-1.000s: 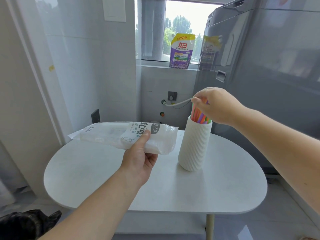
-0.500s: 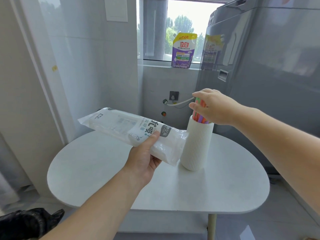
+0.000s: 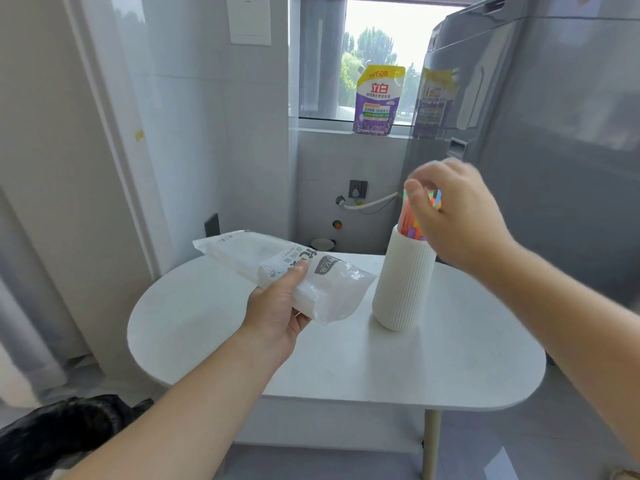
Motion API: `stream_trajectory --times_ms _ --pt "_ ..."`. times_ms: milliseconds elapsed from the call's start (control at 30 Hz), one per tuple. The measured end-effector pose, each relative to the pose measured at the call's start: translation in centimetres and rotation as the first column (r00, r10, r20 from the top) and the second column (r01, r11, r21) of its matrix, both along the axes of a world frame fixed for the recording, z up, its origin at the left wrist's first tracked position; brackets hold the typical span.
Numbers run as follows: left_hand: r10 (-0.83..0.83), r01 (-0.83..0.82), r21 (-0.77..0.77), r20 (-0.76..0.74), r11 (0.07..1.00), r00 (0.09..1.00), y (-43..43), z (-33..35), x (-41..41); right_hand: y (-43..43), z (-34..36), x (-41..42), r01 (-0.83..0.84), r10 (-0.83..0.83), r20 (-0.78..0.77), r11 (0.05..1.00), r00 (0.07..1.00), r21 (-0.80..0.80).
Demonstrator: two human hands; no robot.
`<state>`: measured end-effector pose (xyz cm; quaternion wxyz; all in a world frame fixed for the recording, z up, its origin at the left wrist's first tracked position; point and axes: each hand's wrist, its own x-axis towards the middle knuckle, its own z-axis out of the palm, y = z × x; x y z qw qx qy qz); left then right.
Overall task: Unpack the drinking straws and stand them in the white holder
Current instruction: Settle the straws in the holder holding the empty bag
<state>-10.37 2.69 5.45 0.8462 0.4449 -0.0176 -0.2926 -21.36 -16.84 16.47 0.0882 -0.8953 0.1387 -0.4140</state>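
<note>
The white ribbed holder (image 3: 403, 285) stands upright on the white oval table (image 3: 450, 368), right of centre. Coloured drinking straws (image 3: 410, 225) stick up out of it. My right hand (image 3: 457, 216) is blurred just above the holder, its thumb and fingers curled round the straw tops. My left hand (image 3: 277, 313) grips the white plastic straw packet (image 3: 311, 275) near its right end. It holds the packet tilted above the table, with the near end beside the holder. What is inside the packet cannot be made out.
A grey appliance (image 3: 554, 133) stands close behind and to the right of the table. A purple and yellow refill pouch (image 3: 377, 98) sits on the window sill. White walls close in on the left. A black bag (image 3: 62, 431) lies on the floor at lower left.
My left hand has brought the packet right and tilted it, so its end now sits beside the holder. My right hand has risen slightly over the straw tops.
</note>
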Motion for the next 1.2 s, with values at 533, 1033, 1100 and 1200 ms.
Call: stream_trajectory --times_ms 533,1033,1100,1200 --pt "0.272 -0.231 0.245 -0.147 0.942 0.951 24.0 -8.4 -4.0 24.8 -16.9 2.2 0.069 0.665 -0.043 -0.012 0.745 0.998" --pt "0.368 -0.239 0.334 -0.409 0.912 0.835 31.4 -16.6 -4.4 32.9 -25.1 9.0 0.202 0.562 -0.307 0.243 0.768 0.949" --pt "0.351 -0.220 0.329 -0.420 0.918 0.837 31.3 -16.7 -4.1 33.1 -25.4 9.6 0.198 0.562 -0.319 0.267 0.763 0.943" --pt "0.325 -0.191 0.323 -0.435 0.927 0.840 30.9 -16.2 -4.1 33.2 -25.5 9.8 0.197 0.589 -0.328 0.276 0.739 0.941"
